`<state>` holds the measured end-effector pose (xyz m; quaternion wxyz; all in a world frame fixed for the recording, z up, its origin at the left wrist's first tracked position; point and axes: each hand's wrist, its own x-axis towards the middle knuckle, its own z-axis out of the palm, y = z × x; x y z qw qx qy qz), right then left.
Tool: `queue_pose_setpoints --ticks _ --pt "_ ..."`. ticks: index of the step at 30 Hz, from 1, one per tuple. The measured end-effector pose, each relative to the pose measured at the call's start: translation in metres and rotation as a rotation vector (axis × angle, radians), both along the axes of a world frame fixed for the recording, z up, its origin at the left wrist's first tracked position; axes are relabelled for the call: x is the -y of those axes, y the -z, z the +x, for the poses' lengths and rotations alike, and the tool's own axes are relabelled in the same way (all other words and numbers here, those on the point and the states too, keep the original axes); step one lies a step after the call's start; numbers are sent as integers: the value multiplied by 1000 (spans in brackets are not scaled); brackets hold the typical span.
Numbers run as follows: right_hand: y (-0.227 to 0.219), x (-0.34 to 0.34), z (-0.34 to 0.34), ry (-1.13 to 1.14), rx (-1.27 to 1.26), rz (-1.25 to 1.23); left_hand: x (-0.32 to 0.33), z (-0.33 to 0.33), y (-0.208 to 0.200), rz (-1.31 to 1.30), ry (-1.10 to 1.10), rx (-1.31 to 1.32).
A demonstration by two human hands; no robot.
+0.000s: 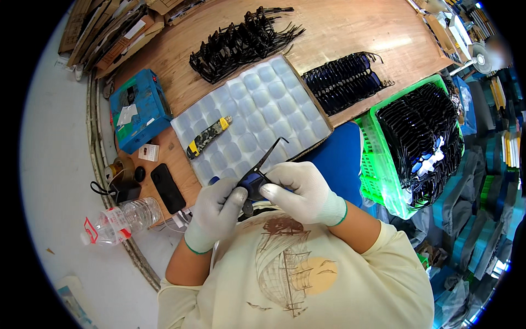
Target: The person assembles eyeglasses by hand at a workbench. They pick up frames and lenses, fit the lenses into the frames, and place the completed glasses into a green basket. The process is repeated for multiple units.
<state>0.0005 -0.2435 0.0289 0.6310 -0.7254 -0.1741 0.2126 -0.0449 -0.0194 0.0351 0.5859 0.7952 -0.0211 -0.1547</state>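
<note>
A pair of dark glasses (252, 183) is held between my two hands just in front of my chest, with one temple arm sticking up and to the right. My left hand (215, 211), in a white glove, pinches the frame near a dark lens. From the other side my right hand (300, 193), gloved too, closes thumb and fingers on the frame. Beyond them lies a white tray (310, 94) with rows of pale rounded lenses or pockets; which, I cannot tell. On it rests a yellow and camouflage-patterned utility knife (209, 137).
Piled black glasses (244, 46) and stacked rows (345, 79) lie on the wooden table (350, 27). At right stands a green crate (368, 170) full of glasses. Leftward are a blue machine (139, 109), a phone (167, 189), a tape roll (125, 169) and a plastic bottle (123, 220).
</note>
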Motion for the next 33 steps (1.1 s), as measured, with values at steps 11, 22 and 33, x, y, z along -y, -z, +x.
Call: queue_pose_setpoints --ticks 11,22,33 --pt "14 -3 2 -84 -277 -15 24 -6 -2 284 -58 422" --pt "19 -30 -2 -365 508 74 -36 -33 1 198 181 207" --pt "0 -29 -4 -373 169 -19 -54 -18 112 946 -238 86"
